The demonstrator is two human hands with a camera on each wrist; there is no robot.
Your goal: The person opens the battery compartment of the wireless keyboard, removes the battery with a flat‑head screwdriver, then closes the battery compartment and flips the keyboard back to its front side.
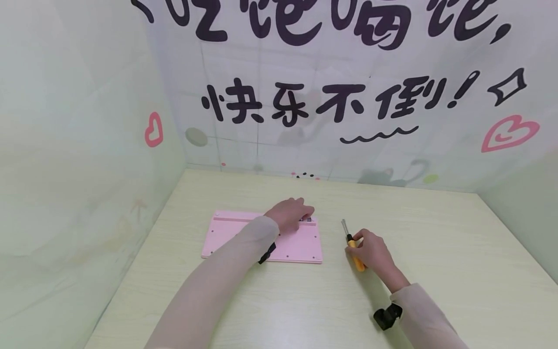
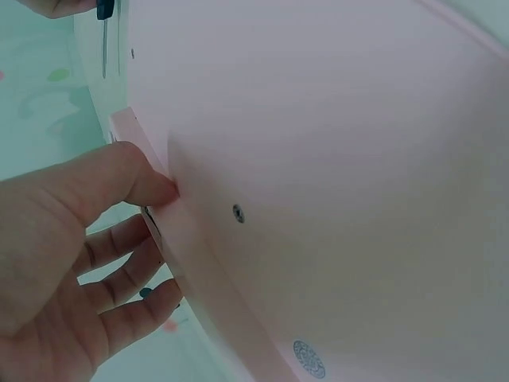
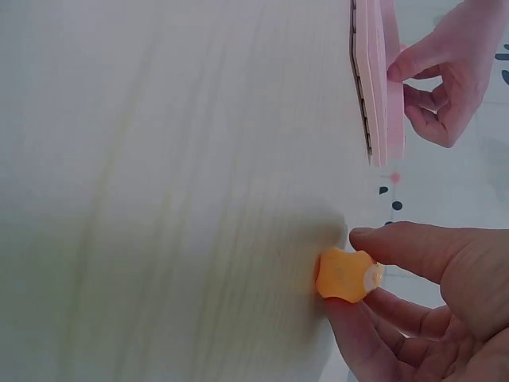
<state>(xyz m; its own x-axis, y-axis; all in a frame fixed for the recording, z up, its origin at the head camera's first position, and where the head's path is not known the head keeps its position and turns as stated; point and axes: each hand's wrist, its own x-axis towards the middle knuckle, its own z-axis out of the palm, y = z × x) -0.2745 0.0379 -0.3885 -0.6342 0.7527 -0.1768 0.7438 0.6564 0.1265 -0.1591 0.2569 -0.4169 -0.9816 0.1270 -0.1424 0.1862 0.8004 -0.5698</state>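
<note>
A pink keyboard (image 1: 301,245) lies face down on the table, its screw-dotted back upward. Along its far edge runs a raised ridge (image 2: 203,290). My left hand (image 1: 288,214) grips this ridge towards its right end, the thumb on the near side and the fingers behind, as the left wrist view shows. To the right of the keyboard, my right hand (image 1: 374,253) pinches the yellow handle of a screwdriver (image 1: 359,264) between thumb and fingers, close over the tabletop. The metal shaft points away from me. From the right wrist, the handle's end (image 3: 343,275) shows between the fingertips.
The pale wood-grain table (image 1: 279,305) is bordered by a printed cloth backdrop (image 1: 314,150) behind and cloth on both sides. A black wrist camera (image 1: 387,317) sits at the right cuff. Dark key edges (image 3: 362,103) line the keyboard's underside.
</note>
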